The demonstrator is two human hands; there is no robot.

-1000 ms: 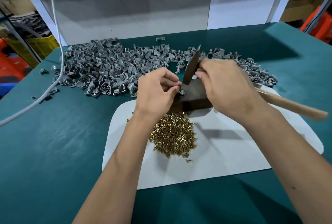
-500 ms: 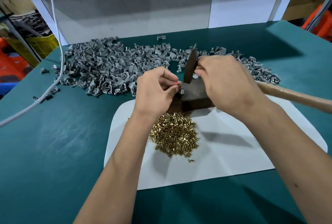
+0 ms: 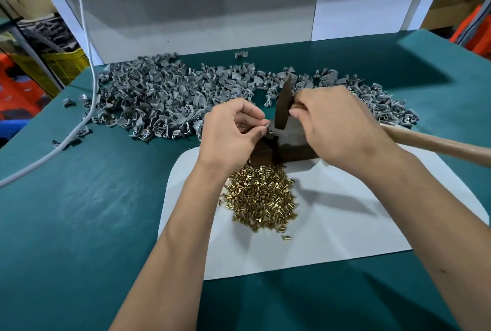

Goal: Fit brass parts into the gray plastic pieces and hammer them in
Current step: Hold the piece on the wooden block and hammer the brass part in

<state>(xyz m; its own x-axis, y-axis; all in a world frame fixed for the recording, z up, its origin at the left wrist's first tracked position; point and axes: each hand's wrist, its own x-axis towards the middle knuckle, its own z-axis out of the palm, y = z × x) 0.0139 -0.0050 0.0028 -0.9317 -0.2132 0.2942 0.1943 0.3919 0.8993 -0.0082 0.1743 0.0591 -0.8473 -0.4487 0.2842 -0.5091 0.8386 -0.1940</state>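
Brass part and gray plastic piece [image 3: 267, 128] are pinched by the left hand [image 3: 233, 134] on the dark block [image 3: 287, 148]; the hammer [image 3: 283, 103], gripped by the right hand [image 3: 334, 128], is poised just above. A short, square tap seems called for next.

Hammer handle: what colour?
Light tan wood, on the hammer handle gripped by the right hand; the head view shows it.
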